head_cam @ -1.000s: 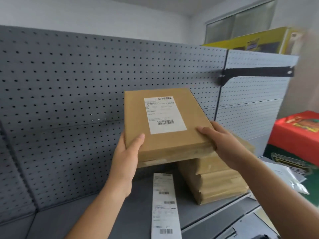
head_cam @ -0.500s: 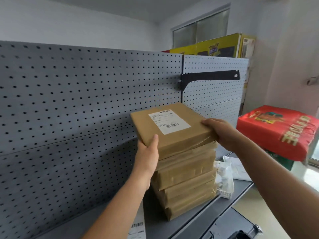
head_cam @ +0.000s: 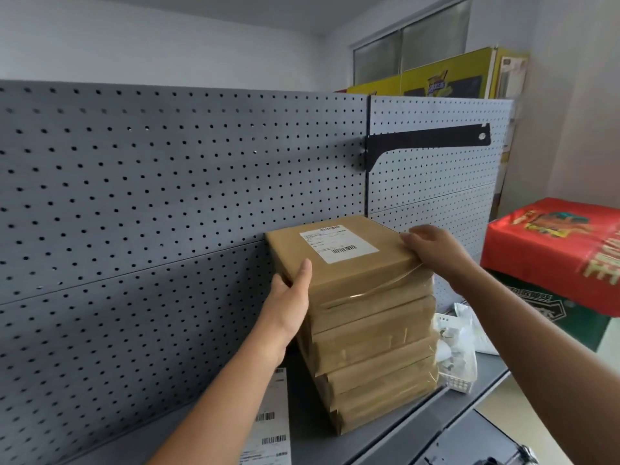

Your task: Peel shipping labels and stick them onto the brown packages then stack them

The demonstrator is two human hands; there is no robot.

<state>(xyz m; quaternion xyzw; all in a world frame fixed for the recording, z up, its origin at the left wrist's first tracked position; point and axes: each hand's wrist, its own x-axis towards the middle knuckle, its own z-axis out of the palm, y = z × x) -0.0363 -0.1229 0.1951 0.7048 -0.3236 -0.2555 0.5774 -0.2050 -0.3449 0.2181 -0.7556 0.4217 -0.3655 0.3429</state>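
Grey pegboard (head_cam: 151, 203) backs the metal shelf (head_cam: 396, 441). Since a second ago, the labelled package (head_cam: 345, 260) has been lowered onto the package stack (head_cam: 375, 357). It is gripped by the left hand (head_cam: 292, 297) and right hand (head_cam: 432, 250), apparently fully seated; release is judged due. The label strip (head_cam: 268, 431) awaits.

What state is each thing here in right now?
Top package: labelled, lying on the stack.
Stack of packages: standing on the shelf.
Left hand: gripping the top package's near corner.
Right hand: resting on its right edge.
Label strip: lying flat.
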